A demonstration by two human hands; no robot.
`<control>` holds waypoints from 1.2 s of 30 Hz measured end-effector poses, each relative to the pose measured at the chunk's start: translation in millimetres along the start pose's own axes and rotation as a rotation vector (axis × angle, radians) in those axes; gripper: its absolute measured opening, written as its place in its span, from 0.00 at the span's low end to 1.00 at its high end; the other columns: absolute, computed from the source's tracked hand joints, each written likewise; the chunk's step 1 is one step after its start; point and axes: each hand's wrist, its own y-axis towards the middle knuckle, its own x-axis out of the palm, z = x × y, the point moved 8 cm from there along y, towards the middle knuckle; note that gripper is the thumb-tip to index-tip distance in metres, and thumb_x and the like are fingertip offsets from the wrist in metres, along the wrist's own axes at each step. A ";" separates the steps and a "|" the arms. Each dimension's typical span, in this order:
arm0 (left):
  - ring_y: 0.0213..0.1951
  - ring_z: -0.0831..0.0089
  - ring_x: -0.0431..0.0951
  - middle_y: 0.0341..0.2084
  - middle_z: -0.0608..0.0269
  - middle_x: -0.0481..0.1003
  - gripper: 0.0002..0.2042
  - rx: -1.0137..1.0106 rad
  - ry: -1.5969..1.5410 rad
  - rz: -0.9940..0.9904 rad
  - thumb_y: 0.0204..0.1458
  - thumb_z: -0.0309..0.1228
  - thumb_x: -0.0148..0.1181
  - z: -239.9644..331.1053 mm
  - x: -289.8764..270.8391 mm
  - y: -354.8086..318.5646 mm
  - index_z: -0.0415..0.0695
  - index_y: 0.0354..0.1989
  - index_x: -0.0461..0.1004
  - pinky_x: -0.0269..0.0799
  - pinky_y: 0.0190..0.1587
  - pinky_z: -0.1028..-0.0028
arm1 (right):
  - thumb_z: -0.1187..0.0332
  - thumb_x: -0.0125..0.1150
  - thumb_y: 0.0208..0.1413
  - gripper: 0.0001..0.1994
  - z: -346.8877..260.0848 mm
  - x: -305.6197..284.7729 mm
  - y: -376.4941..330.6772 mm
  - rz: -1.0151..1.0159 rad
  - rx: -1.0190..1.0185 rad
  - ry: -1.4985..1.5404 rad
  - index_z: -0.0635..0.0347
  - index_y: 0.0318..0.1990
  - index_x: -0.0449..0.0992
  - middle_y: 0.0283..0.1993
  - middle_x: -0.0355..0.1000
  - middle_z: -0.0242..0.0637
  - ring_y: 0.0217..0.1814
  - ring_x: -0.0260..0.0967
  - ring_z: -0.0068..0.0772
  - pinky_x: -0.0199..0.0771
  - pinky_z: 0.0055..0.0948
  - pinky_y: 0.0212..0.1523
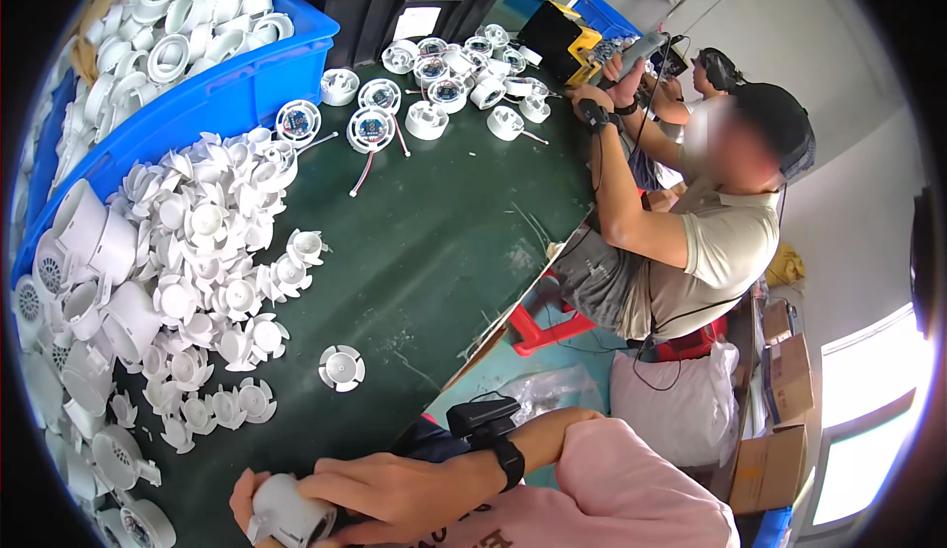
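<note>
Low in the view, a white rounded plastic housing [284, 511] with a small side tab is held between my two hands. My left hand [244, 499], mostly hidden, is closed around its left side with only some fingers showing. My right hand [395, 494], with a black strap at the wrist, reaches over from the right, its fingers bent onto the housing. What lies inside the housing is hidden. Ahead on the green table, a single white fan impeller [342, 368] lies apart from a large heap of white impellers [207, 218].
White housings [128, 321] are piled along the left. A blue bin [222, 84] of white rings stands behind the heap. Round parts with circuit boards and wires [371, 129] sit at the back, before a black crate [395, 0]. A co-worker [691, 222] works at the right.
</note>
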 end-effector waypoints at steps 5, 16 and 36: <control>0.43 0.63 0.72 0.43 0.50 0.69 0.30 -0.243 -0.169 0.246 0.53 0.41 0.58 -30.4 -65.3 -17.1 0.33 0.58 0.59 0.69 0.44 0.69 | 0.76 0.67 0.46 0.18 6.0 -63.0 -1.1 0.006 0.059 -0.153 0.64 0.47 0.71 0.42 0.68 0.41 0.34 0.71 0.32 0.72 0.27 0.32; 0.47 0.68 0.70 0.47 0.51 0.70 0.31 -0.334 0.242 0.628 0.57 0.44 0.54 -151.9 -259.0 -72.8 0.29 0.60 0.60 0.63 0.53 0.72 | 0.63 0.65 0.47 0.21 86.8 -321.2 53.3 0.607 0.165 -1.359 0.55 0.51 0.72 0.44 0.71 0.50 0.45 0.71 0.53 0.73 0.42 0.44; 0.44 0.77 0.69 0.40 0.63 0.71 0.25 -0.374 0.122 0.613 0.57 0.46 0.56 -127.6 -273.6 -57.9 0.34 0.50 0.69 0.62 0.51 0.76 | 0.69 0.73 0.44 0.19 30.3 -110.4 8.0 0.135 -0.026 -0.041 0.56 0.30 0.61 0.59 0.57 0.51 0.60 0.66 0.49 0.68 0.41 0.57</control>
